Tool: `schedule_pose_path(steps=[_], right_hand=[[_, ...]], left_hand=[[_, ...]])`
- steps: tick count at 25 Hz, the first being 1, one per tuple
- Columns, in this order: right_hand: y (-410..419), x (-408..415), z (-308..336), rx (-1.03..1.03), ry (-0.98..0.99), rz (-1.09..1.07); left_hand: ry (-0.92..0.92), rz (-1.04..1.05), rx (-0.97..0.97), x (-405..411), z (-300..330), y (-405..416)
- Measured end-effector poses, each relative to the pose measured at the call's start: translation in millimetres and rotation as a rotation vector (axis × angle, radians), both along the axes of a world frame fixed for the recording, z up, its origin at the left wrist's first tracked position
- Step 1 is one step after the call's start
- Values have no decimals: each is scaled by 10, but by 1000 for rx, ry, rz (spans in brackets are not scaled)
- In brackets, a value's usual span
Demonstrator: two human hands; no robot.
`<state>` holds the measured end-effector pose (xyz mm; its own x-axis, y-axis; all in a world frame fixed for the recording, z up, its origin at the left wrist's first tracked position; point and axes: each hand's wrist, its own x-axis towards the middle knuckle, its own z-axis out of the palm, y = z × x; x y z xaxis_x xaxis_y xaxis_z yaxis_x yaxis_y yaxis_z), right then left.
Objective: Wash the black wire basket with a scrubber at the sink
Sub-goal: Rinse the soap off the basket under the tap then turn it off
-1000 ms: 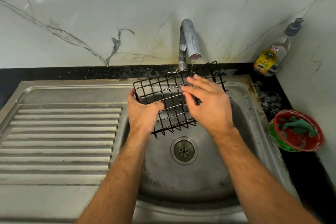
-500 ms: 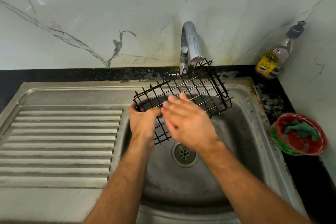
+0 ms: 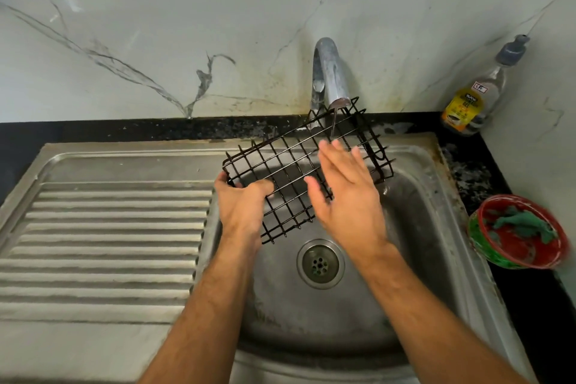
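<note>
Your left hand grips the basket under the tap; your right hand rubs it flat-fingered. Scrubber untouched, so scrubbing remains.

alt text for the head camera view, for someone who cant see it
A person's left hand grips a black wire basket tilted under the tap above a steel sink, while the open right hand lies against its mesh.

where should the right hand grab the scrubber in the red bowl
Pinch the scrubber at its raised bunched middle, coming straight down from above. It lies loose inside the bowl, whose rim blocks any sideways approach. The right hand is open and free.
</note>
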<state>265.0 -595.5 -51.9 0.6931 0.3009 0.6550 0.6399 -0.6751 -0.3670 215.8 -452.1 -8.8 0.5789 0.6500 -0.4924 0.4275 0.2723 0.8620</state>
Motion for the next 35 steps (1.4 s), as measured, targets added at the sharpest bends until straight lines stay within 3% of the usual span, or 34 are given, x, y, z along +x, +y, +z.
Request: schedule_pose_path(steps=[2, 5, 7, 10, 13, 18, 23, 30, 33, 35], right_hand=[[-67, 59, 5, -45, -39, 145], [-127, 129, 122, 40, 203, -74], [141, -33, 190, -7, 276, -129], [453, -275, 137, -89, 173, 185], [89, -8, 49, -80, 39, 407], [-394, 293, 21, -26, -110, 252], [-125, -76, -126, -72, -179, 418], [-105, 71, 129, -27, 169, 8], [184, 88, 263, -160, 224, -230], [299, 70, 231, -216, 184, -232]], left_hand=[[9, 3, 15, 0, 4, 57], [-3, 7, 14, 17, -7, 91], [-21, 8, 11, 46, 16, 33], [-57, -13, -29, 64, 19, -29], [-9, -14, -16, 2, -1, 43], [13, 36, -61, -7, -105, 157], [-72, 73, -82, 34, -79, 104], [-247, 171, -108, -24, -265, 0], [-306, 169, -125, 3, -246, -223], [-351, 220, -150, 22, -218, -312]])
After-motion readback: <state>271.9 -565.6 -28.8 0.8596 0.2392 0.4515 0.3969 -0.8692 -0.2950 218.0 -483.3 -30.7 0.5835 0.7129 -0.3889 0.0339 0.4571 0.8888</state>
